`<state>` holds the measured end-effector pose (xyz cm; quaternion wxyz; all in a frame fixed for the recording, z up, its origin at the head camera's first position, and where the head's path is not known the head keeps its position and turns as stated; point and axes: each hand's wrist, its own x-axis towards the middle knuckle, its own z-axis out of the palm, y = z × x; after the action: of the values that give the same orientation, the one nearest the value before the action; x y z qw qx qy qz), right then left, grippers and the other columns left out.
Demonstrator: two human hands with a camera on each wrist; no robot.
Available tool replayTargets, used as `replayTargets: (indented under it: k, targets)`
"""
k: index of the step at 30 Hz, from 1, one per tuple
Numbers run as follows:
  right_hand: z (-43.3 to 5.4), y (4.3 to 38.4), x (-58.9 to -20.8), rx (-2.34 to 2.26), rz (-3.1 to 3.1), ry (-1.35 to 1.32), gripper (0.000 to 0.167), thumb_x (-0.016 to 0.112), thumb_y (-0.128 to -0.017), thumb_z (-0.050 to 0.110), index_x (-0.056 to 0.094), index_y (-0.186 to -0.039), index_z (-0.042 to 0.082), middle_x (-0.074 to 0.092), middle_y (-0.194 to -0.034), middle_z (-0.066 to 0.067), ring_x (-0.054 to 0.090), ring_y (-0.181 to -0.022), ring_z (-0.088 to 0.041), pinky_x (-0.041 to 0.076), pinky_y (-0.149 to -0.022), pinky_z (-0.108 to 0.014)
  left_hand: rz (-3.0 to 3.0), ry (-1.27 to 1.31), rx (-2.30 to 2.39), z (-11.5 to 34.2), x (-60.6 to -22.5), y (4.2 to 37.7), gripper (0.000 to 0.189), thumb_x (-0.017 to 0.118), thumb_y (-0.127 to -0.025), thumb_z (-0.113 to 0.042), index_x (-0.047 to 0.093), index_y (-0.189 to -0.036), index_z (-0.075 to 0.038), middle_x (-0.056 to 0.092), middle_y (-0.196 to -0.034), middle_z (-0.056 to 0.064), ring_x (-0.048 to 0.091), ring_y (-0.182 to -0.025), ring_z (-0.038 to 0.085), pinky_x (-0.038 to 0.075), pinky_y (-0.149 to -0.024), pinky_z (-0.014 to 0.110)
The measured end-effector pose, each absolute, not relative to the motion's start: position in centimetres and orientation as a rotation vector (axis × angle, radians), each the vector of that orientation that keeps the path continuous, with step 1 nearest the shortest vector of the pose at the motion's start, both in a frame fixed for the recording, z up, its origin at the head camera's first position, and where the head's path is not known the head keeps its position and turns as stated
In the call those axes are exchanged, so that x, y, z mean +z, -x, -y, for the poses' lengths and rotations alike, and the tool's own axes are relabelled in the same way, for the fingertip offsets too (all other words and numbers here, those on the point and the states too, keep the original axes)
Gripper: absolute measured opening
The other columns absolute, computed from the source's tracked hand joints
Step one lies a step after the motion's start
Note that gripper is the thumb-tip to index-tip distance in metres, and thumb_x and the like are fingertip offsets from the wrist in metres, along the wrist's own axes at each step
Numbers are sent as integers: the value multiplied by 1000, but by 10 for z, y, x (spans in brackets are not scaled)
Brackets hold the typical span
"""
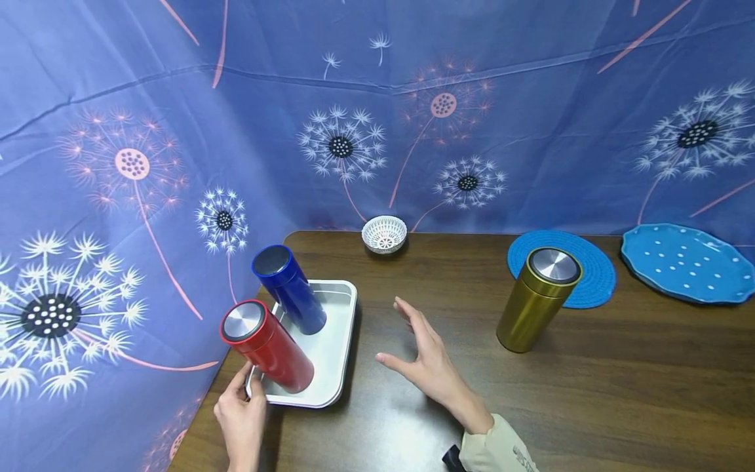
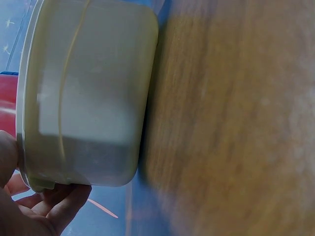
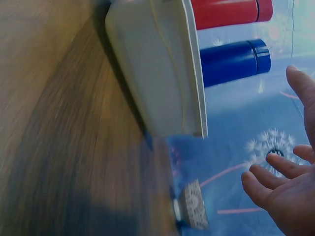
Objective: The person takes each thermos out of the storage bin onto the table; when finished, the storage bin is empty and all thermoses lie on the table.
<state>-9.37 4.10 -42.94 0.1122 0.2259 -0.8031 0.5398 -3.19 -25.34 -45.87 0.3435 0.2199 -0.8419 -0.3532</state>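
A deep white plastic container [image 1: 335, 367] stands on the table's left side. In it are a red bottle [image 1: 283, 357] and a blue bottle [image 1: 302, 305], both upright with their lids on. My left hand [image 1: 240, 410] grips the container's near left corner, thumb on top of the rim and fingers below it, as the left wrist view also shows. To the right of the container, my right hand [image 1: 427, 360] is held in the air, fingers spread and holding nothing. Beyond it on the right, a gold bottle [image 1: 533, 305] stands on the wood.
A blue round woven mat [image 1: 596, 278] lies behind the gold bottle. At the far right is a blue dotted plate [image 1: 687, 262]. A small white openwork bowl [image 1: 385, 235] sits at the table's back edge, before a blue dandelion-print cloth [image 1: 413, 151].
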Motion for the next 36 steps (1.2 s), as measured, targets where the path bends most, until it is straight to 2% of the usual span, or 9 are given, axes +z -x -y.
replayTargets:
  k: [5,9,21,30,32,36]
  targets:
    - [-22,98,-423,1644,2349,-718,89,83,-77,26,34,-150,13,48,-145,-6,45,-133,-23,41,-103,-44,2196,-587,-905,254,-458,32,31,62,-81,5,72,-111,1,72,-79,21,40,-52,5,31,-55,25]
    - [-6,101,-417,1689,2330,-766,89,83,-77,28,34,-150,15,47,-147,-4,46,-132,-23,42,-102,-43,2192,-588,-900,254,-457,32,31,62,-81,6,73,-110,0,73,-81,20,41,-55,5,33,-57,24]
    - [40,103,-409,1845,2308,-921,86,82,-78,30,35,-149,17,45,-148,-2,43,-135,-19,42,-103,-42,2162,-546,-961,254,-456,32,31,62,-82,8,72,-110,3,72,-83,24,37,-49,-7,29,-46,22]
    - [68,106,-405,1862,2312,-1044,87,82,-78,29,35,-148,9,49,-143,-14,45,-132,-20,42,-104,-38,2164,-544,-948,252,-456,31,30,62,-82,8,72,-110,3,71,-71,20,33,-47,-5,27,-45,24]
    - [74,106,-406,1859,2343,-1055,87,81,-78,31,35,-149,10,49,-143,-13,45,-132,-19,41,-104,-36,2166,-543,-939,252,-456,30,30,62,-82,8,72,-109,2,68,-64,17,31,-46,-5,26,-45,24]
    - [82,106,-405,1832,2378,-1087,88,81,-78,33,34,-149,13,50,-143,-10,46,-131,-17,41,-105,-34,2165,-538,-938,251,-456,30,30,62,-82,8,72,-109,3,67,-63,16,30,-45,-6,26,-44,24]
